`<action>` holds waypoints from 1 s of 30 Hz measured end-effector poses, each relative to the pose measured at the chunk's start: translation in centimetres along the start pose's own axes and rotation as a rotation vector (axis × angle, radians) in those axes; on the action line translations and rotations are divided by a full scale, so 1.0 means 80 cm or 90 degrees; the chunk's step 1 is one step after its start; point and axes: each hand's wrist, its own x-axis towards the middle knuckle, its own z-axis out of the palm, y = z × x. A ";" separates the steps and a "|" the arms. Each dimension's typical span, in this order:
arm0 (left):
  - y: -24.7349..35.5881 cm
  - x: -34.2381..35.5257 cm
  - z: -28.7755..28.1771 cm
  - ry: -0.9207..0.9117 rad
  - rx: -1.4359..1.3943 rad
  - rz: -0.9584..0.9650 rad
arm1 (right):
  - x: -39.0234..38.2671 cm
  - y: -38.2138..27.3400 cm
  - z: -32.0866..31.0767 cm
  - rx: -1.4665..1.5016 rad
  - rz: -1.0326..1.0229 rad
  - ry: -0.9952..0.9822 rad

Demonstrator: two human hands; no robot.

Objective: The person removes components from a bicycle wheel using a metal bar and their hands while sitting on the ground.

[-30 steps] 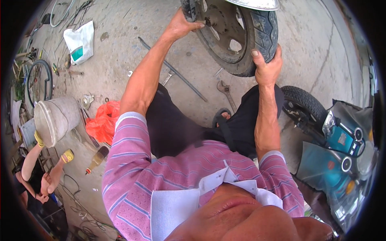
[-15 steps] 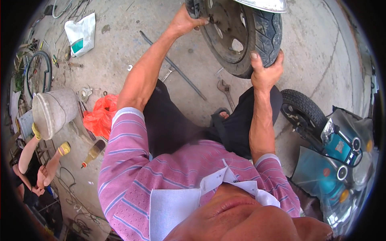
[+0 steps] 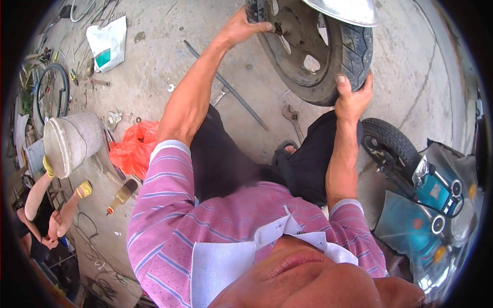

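Left edge of frame: pale bucket [image 3: 69,143] lying on its side, orange plastic bag [image 3: 134,149] just right of it on concrete floor [image 3: 154,61]. Upper centre: left hand [image 3: 241,28] gripping left edge of wheel [image 3: 318,56], fingers curling onto rim. Wheel sitting at top of frame, right of centre, under shiny mudguard [image 3: 344,9]. Right hand [image 3: 353,95] clamping wheel's lower tread, thumb up. Adjustable wrench [image 3: 292,119] lying on floor below wheel. Teal scooter [image 3: 431,185] standing at right edge.
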 end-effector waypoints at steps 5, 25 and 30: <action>-0.020 0.010 -0.008 -0.069 -0.199 -0.264 | 0.003 0.014 -0.009 -0.019 0.009 -0.012; 0.036 0.042 0.030 0.191 -0.136 -0.176 | 0.024 0.037 -0.029 0.053 0.000 -0.055; 0.026 0.044 0.023 0.209 -0.101 -0.176 | 0.025 0.032 -0.027 0.039 0.024 -0.058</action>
